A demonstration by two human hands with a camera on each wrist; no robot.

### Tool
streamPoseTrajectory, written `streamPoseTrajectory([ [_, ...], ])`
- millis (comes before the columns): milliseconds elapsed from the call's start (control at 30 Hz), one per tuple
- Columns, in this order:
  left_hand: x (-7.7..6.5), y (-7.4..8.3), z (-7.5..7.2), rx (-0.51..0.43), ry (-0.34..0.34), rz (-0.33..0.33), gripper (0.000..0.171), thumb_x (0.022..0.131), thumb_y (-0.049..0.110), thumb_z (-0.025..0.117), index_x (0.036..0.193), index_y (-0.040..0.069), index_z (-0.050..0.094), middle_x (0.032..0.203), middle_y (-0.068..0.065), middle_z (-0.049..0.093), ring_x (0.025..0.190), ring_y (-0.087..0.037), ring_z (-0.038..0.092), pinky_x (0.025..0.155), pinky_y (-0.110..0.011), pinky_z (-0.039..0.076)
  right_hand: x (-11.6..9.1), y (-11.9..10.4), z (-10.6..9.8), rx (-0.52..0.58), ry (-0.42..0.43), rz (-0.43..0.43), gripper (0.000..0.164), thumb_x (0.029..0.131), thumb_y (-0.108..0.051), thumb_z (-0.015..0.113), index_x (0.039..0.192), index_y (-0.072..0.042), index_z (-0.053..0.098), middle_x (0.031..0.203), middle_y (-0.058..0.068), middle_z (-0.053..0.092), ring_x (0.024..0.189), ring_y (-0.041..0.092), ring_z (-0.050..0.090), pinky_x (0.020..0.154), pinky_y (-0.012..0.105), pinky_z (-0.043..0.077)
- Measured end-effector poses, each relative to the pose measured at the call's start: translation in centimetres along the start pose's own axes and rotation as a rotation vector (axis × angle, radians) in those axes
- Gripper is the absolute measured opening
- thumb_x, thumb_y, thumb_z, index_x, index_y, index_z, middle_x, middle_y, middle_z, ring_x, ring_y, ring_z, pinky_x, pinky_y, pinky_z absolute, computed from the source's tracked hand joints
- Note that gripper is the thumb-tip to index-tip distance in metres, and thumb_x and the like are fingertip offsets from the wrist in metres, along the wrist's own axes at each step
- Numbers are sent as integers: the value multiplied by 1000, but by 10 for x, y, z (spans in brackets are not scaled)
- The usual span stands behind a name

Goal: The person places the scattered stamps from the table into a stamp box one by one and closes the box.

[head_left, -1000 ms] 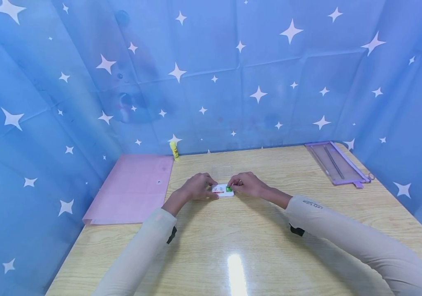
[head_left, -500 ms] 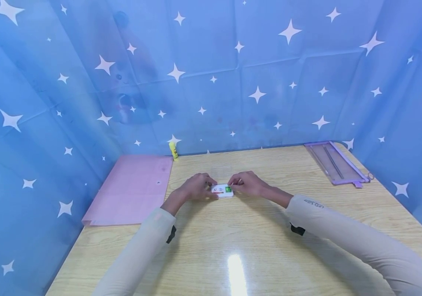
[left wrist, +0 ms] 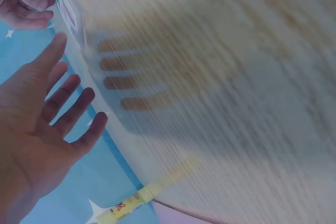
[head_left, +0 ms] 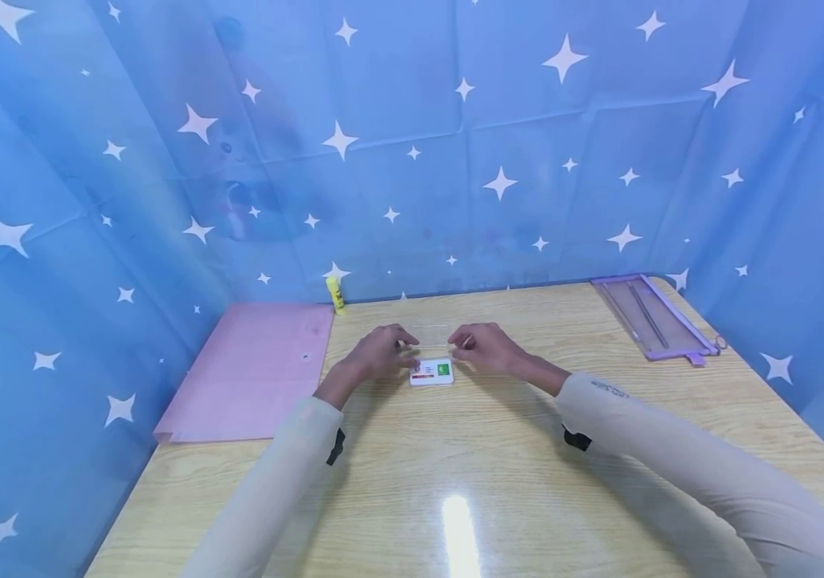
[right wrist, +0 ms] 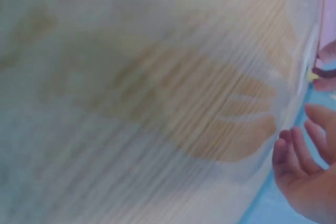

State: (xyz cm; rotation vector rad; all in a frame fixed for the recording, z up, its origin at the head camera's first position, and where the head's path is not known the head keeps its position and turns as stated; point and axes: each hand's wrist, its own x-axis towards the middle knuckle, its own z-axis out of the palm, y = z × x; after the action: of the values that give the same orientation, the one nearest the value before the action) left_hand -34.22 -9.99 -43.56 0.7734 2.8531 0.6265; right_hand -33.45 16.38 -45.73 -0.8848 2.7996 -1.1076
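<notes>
A white rectangular case point(head_left: 431, 372) with a printed card face and a green square lies on the table in the head view. Just behind it is a clear plastic rectangular piece point(head_left: 430, 335). My left hand point(head_left: 381, 353) is at the clear piece's left side, fingertips right at its edge, thumb near the white case. In the left wrist view the left hand's point(left wrist: 50, 114) fingers are spread and relaxed. My right hand point(head_left: 487, 349) is at the clear piece's right edge. Its loosely bent fingers show in the right wrist view, with the right hand point(right wrist: 307, 169) partly cut off.
A pink folder point(head_left: 256, 369) lies at the left, with a yellow glue stick point(head_left: 336, 295) upright at the table's back edge. A purple mesh zip pouch point(head_left: 654, 317) holding thin rods lies at the back right. A blue star-patterned curtain point(head_left: 412, 193) surrounds the table.
Both hands have left the sides of the white case and moved back to the clear piece's edges. The right fingers have come off the green square. The head view has shifted slightly.
</notes>
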Motion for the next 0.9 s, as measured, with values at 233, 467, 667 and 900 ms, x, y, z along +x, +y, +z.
streamPoseTrajectory([
  [233,7,-7,-3,-22,79,-29,41,97,26,77,133,8,69,138,-10,62,128,-31,59,108,-47,48,12,7,-4,-6,10,48,37,98,-9,72,130,6,65,126,22,70,116,38,66,96,50,55],
  [467,17,-16,0,26,129,-38,48,96,28,77,139,10,64,149,-10,55,137,-31,47,115,-48,39,26,11,-4,-35,0,90,53,96,-15,76,142,5,58,133,24,65,120,39,61,106,53,46],
  [667,23,-21,4,61,107,-34,53,97,31,75,143,9,61,154,-10,52,138,-31,45,116,-48,38,33,10,-1,-33,-33,98,60,94,-16,79,144,7,55,134,27,63,120,39,60,111,53,42],
  [900,28,-23,9,82,80,-31,52,99,32,73,144,9,61,154,-11,53,140,-33,45,118,-50,35,37,13,2,-66,-56,104,57,96,-16,76,145,5,55,146,25,56,137,42,51,115,54,38],
])
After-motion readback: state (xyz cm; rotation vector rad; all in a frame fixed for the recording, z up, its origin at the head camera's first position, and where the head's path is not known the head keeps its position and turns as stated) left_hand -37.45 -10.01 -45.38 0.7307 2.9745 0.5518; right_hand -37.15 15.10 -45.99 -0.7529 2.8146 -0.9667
